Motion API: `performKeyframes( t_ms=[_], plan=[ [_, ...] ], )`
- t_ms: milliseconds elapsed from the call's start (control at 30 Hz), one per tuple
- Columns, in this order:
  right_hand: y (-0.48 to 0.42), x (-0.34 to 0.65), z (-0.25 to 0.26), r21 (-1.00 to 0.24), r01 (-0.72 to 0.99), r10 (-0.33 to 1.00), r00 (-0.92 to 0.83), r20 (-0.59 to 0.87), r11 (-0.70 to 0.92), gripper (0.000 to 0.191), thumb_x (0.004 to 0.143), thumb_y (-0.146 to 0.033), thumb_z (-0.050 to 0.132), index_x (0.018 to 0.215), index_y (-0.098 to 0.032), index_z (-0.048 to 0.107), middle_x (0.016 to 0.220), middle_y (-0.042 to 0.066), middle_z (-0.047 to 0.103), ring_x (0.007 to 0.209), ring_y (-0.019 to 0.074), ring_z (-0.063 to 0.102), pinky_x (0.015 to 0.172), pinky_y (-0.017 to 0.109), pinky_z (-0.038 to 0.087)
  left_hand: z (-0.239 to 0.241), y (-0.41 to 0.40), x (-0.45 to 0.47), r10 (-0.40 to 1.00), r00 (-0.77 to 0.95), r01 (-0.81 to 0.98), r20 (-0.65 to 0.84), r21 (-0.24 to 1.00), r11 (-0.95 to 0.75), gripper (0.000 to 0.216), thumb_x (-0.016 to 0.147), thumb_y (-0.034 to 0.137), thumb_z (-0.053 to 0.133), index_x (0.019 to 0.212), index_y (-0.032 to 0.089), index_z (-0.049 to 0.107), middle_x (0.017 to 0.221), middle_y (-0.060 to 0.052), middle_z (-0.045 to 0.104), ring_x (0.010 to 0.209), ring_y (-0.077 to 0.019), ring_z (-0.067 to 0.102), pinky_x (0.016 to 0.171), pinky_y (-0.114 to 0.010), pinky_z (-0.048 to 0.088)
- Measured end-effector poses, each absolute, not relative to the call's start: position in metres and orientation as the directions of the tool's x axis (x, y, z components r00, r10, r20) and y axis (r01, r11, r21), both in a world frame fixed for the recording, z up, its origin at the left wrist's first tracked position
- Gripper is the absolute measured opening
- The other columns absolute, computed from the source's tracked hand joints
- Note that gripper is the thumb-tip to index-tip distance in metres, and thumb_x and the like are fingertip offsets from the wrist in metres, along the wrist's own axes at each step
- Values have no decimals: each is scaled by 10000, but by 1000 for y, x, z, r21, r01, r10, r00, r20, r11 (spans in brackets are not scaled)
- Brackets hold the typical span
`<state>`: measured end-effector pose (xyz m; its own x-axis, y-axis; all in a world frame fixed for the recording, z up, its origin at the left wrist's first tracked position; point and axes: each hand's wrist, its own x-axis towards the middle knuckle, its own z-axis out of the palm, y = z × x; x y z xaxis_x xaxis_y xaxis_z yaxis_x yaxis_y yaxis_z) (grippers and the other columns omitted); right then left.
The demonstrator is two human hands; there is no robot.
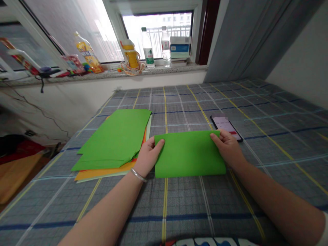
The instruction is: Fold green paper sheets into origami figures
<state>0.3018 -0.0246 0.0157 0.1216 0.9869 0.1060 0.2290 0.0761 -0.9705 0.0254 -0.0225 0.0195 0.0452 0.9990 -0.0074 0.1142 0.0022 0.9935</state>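
Your left hand [149, 155] has the green sheet [189, 153] pinched at its ten o'clock corner, thumb on the facing side. Your right hand [229, 146] pinches the two o'clock corner in the same way. The fingers behind the sheet are largely hidden, so their exact placement cannot be told.

The sheet lies between your hands: toward three o'clock from your left, toward nine o'clock from your right. Its long axis runs nine to three, and neither hand is clearly nearer its middle. The governing relation is that both held corners sit on the twelve o'clock edge, while the six o'clock edge is rounded, apparently a bend or fold, with no hand on it.

The paper stack [115, 136] is at nine to ten o'clock from the sheet, just beside your left hand; contact is not determinable. The phone [223, 125] is at two o'clock, near your right hand. Both rest on the checked cloth [184, 205]. Your left wrist carries a bracelet [138, 175].
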Motion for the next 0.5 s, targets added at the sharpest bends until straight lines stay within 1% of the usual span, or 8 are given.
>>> performKeyframes(
  t_ms=[167,267,367,433,500],
  plan=[
    [-28,299,21,-973,223,984,147,98,64,264,775,-485,616,768,-230,547,561,-38,543,475,125,470,431,248,361,23,-25,29,999,23,62,-39,997,37,390,735,524,682,869,162,632,772,-17,691,681,-168,634,643,-282,514],
    [-27,299,21,-973,222,986,142,92,59,271,780,-491,612,751,-234,530,554,-41,531,470,124,466,427,249,358,24,-25,30,999,4,62,-46,997,45,379,732,525,679,829,163,620,749,-13,680,652,-159,622,629,-279,509],
    [-27,299,21,-973,219,988,123,96,67,266,784,-484,607,752,-231,532,567,-33,540,477,124,467,433,252,358,23,-25,30,999,4,83,-47,995,47,371,737,516,672,842,164,623,757,-14,679,663,-162,622,645,-290,515],
    [-27,299,21,-971,224,985,125,117,87,238,789,-462,607,805,-230,557,574,-31,541,478,124,463,434,255,352,21,-25,29,999,1,116,-32,993,32,358,753,508,654,846,164,624,774,-18,679,680,-165,623,659,-294,516],
    [-27,300,21,-962,240,977,139,164,127,241,793,-431,614,931,-235,586,546,-48,496,456,123,427,423,259,323,20,-24,30,1000,-11,165,2,986,0,341,772,499,633,844,166,622,770,-18,669,697,-167,621,659,-288,510]
  ],
)
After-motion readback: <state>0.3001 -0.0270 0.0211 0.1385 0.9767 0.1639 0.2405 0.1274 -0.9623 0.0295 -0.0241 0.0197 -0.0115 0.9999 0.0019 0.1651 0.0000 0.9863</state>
